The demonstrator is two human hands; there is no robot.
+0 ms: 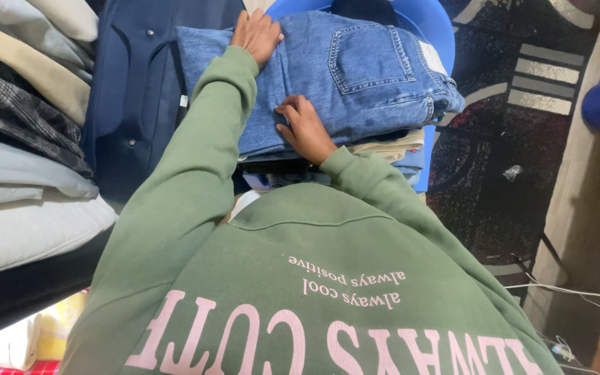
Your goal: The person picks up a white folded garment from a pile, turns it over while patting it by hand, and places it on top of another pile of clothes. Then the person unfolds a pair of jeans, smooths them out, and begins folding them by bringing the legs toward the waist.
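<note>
Both hands, left hand (257,35) and right hand (305,128), are pressing open-palmed on the folded jeans (355,69), likely heavy, limp denim best lifted from beneath its folded edges.

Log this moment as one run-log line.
left hand: flat on folded blue jeans | right hand: pressing jeans' near edge | jeans: atop clothes stack | beside: navy garment

Folded blue jeans (362,69) lie flat (back pocket up) atop a clothes stack.
</note>
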